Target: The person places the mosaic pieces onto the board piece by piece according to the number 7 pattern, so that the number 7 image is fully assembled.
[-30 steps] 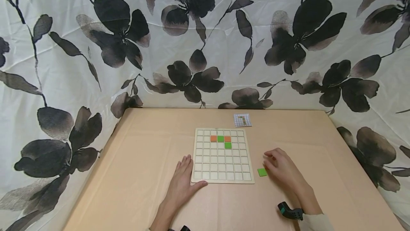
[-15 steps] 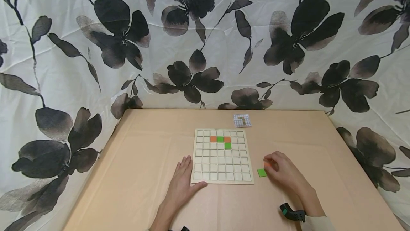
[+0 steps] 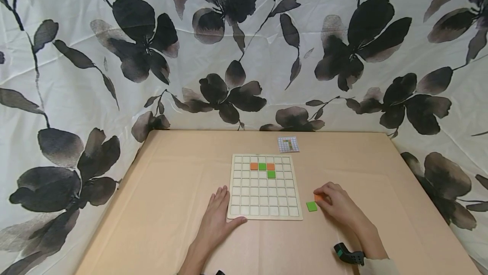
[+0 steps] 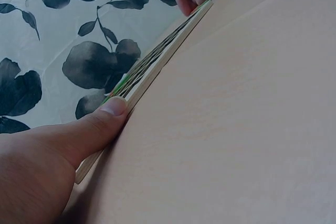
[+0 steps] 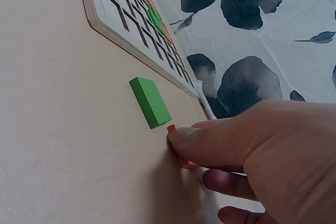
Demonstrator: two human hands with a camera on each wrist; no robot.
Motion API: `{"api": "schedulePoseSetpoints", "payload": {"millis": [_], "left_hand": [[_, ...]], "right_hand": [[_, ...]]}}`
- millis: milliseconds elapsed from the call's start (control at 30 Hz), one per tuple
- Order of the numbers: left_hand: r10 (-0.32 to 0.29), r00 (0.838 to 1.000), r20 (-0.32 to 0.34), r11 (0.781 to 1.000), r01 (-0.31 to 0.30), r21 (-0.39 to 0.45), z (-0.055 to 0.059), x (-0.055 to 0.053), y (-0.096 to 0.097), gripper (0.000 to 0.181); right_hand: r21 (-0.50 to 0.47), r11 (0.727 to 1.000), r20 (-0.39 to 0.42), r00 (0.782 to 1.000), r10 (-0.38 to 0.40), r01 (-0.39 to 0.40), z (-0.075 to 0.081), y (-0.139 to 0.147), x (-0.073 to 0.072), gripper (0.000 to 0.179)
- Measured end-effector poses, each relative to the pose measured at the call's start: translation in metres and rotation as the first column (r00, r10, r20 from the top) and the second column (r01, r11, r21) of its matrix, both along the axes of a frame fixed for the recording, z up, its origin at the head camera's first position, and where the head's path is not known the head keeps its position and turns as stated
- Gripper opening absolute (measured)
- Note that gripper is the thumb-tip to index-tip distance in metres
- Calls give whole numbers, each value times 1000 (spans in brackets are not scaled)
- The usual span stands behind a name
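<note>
One orange tile (image 3: 317, 198), pinched in the right hand (image 3: 337, 203), and a green tile (image 3: 311, 206) beside it sit between the grid board (image 3: 263, 198) and the right edge of the table (image 3: 385, 186), while the left hand (image 3: 217, 213), fingers straight, touches the board, apparently steadying it.

loose tile (image 5: 150, 103): green | pinched tile (image 3: 317, 198): orange | board (image 3: 263, 199): cream, gridded | cloth (image 3: 274, 63): white, dark floral
</note>
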State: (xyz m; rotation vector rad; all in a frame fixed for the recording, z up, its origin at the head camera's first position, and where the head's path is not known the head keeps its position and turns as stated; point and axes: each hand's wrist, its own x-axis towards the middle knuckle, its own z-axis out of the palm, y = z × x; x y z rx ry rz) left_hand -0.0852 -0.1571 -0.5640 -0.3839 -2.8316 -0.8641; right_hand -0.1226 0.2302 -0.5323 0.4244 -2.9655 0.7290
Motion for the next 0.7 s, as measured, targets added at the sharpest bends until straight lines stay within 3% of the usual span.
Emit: {"api": "schedulePoseSetpoints", "payload": {"millis": [333,700], "left_hand": [[-1,1000,-7,1000,1,-9,-1,0,0,101],[2,1000,-4,1000,-2,-13,0,0,1,101]], "right_hand": [[-21,999,68,997,-33,34,0,0,-2,25],[-28,999,81,996,-41,44,0,3,-3,32]]}}
